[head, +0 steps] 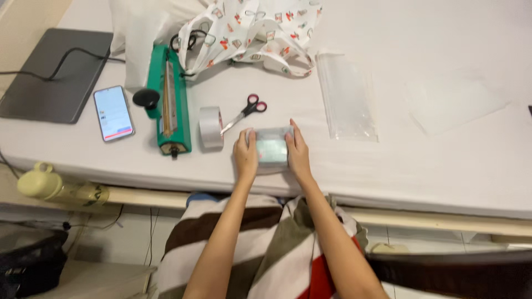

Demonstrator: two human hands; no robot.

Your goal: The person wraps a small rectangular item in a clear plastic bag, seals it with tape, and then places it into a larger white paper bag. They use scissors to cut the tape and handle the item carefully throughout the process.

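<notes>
Nearest, a striped cloth [266, 249] in brown, white and red covers the person's lap below the counter [443, 166] edge, w/ both forearms reaching up over it. Left hand [245, 156] and right hand [298, 152] sit on either side of a small clear-wrapped packet [271, 148] lying flat on the counter near its front edge; fingers are held close together, fairly straight, pressing the packet's left and right sides, thumbs tucked toward the near side. Packet looks greyish-green inside shiny film; contents can't be made out. Just left of the left hand stands a roll of silver tape [210, 127] on its edge, and red-handled scissors [246, 112] lie just beyond, tips touching or nearly touching the roll. Further left: a green heat sealer [170, 102] w/ black knob, then a phone [113, 113] w/ lit screen, then a closed grey laptop [52, 75]. Right of the hands, a clear plastic bag [346, 97] lies flat. Farthest back, a patterned white cloth bag [252, 30].
</notes>
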